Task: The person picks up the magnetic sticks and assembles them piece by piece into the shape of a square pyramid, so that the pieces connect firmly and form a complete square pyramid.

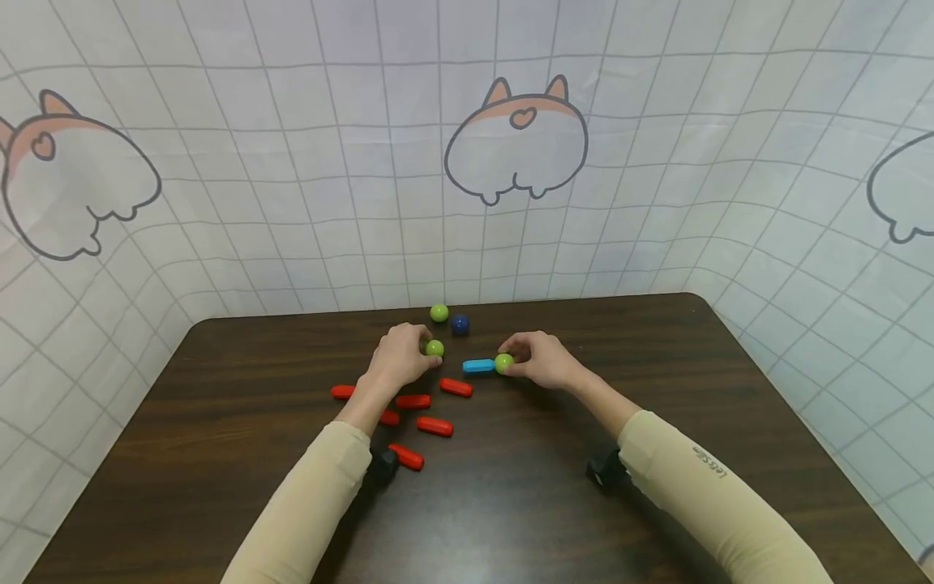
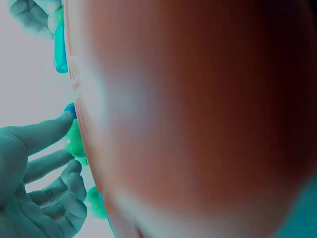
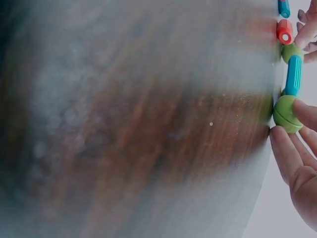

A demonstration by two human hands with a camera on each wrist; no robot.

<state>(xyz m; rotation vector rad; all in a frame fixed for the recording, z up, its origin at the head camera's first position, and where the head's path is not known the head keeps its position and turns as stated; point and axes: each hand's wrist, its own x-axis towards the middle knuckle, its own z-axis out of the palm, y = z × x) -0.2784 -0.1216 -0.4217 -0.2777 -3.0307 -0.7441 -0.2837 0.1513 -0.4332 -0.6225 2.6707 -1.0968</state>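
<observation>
My left hand (image 1: 397, 358) pinches a green ball (image 1: 434, 348) between thumb and fingers at the middle of the table. To its right, my right hand (image 1: 546, 361) holds another green ball (image 3: 286, 115) between thumb and fingertips. A light blue rod (image 1: 478, 366) meets that ball end-on and points left, toward the left hand. Between the rod's free end and the left hand's ball lies a gap in the head view. Just in front of the rod is a red rod (image 1: 456, 387).
Behind the left hand sit a third green ball (image 1: 439, 313) and a dark blue ball (image 1: 460, 324). Several more red rods (image 1: 434, 426) lie around the left forearm, one partly hidden under it. A patterned white curtain (image 1: 409, 203) rises behind the dark wooden table (image 1: 525, 487).
</observation>
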